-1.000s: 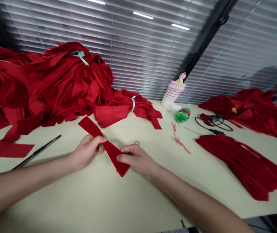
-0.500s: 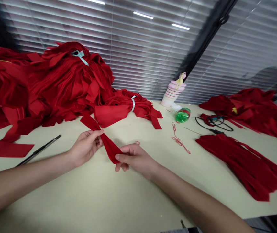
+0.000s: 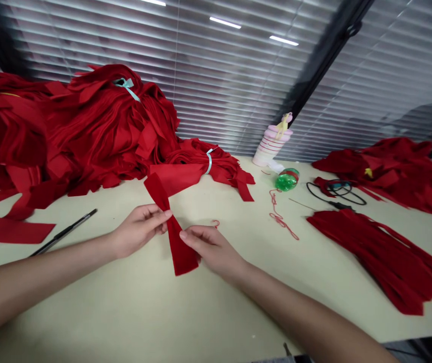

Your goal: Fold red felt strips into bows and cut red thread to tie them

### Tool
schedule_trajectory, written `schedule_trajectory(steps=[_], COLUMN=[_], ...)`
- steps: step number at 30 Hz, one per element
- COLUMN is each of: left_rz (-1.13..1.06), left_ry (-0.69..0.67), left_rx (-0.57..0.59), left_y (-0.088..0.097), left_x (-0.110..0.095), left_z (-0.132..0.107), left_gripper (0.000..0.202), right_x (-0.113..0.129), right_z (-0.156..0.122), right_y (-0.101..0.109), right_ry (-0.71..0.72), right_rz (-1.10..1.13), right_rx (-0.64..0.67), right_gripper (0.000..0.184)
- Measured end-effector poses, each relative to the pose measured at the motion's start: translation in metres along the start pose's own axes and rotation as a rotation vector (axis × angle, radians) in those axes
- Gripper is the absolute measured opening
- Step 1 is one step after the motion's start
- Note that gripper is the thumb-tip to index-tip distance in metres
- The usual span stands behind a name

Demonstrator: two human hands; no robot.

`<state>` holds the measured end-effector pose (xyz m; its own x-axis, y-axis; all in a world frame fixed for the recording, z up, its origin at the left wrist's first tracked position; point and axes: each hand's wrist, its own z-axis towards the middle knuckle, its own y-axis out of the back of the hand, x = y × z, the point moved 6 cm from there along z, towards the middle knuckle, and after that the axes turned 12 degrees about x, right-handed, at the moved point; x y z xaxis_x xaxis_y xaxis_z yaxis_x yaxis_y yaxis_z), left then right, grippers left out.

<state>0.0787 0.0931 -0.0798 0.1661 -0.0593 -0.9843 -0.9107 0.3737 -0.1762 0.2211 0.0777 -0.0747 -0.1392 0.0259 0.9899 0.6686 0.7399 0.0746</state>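
Observation:
A red fabric strip (image 3: pixel 181 250) is held between my two hands above the pale table (image 3: pixel 132 312). My left hand (image 3: pixel 142 227) pinches it at a narrow, gathered middle, so both ends fan out wider. My right hand (image 3: pixel 206 247) grips the right edge of the lower part, thumb on top and the other fingers behind, mostly hidden. The strip's upper end overlaps, in my view, a red strip bundle (image 3: pixel 185 176) tied with pale blue ribbon. A short curl of red string (image 3: pixel 216 223) lies just beyond my right hand.
Heaped red strips (image 3: pixel 98 136) fill the back left. A black pen (image 3: pixel 64 232) lies by my left forearm. Toward the right are a pink-and-white container (image 3: pixel 271 146), a green plastic bottle piece (image 3: pixel 287 180) trailing red string, a black cable (image 3: pixel 346 194) and a strip stack (image 3: pixel 375 257).
The strip has turned more upright and its lower end now spreads out below my right hand. My right hand's grip has shifted from the lower end to the right edge.

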Motion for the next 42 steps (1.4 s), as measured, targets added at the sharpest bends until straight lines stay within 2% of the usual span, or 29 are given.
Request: schedule_trajectory(steps=[4,6,9,13,16,20,24,30,35,42], left_rz=[0.325,0.343,0.379,0.411,0.272,0.028,-0.057,-0.157,-0.213,-0.227], left_ry=[0.026,0.025,0.011,-0.003,0.007,0.029,0.033,0.036,0.028,0.016], left_rx=[0.158,0.237,0.277,0.21,0.128,0.082,0.063,-0.033,-0.065,-0.037], left_y=[-0.013,-0.02,-0.022,-0.016,-0.009,-0.005,-0.004,0.001,0.002,-0.001], left_x=[-0.004,-0.005,-0.006,-0.006,-0.003,0.002,0.002,0.003,0.003,0.001], left_z=[-0.004,-0.006,-0.008,-0.005,-0.002,0.0,0.0,0.002,0.003,0.002], left_gripper=[0.028,0.028,0.031,0.035,0.033,0.028,0.025,0.024,0.026,0.019], right_x=[0.001,0.001,-0.002,-0.004,-0.005,-0.006,-0.011,-0.012,-0.013,-0.01], right_z=[0.002,0.002,0.002,0.002,0.001,0.0,0.001,0.001,0.001,0.002], right_y=[-0.001,-0.001,-0.001,-0.003,-0.005,-0.005,-0.004,-0.001,0.003,-0.003], right_ry=[0.039,0.046,0.016,0.029,0.027,0.028,-0.046,-0.11,-0.134,-0.08], right_rz=[-0.025,-0.036,-0.028,0.02,0.014,0.01,0.034,0.055,0.022,0.016], right_rx=[0.041,0.046,0.051,0.091,0.129,0.156,0.154,0.141,0.098,0.11], right_gripper=[0.037,0.034,0.027,0.017,0.012,0.012,0.016,0.019,0.016,0.007])
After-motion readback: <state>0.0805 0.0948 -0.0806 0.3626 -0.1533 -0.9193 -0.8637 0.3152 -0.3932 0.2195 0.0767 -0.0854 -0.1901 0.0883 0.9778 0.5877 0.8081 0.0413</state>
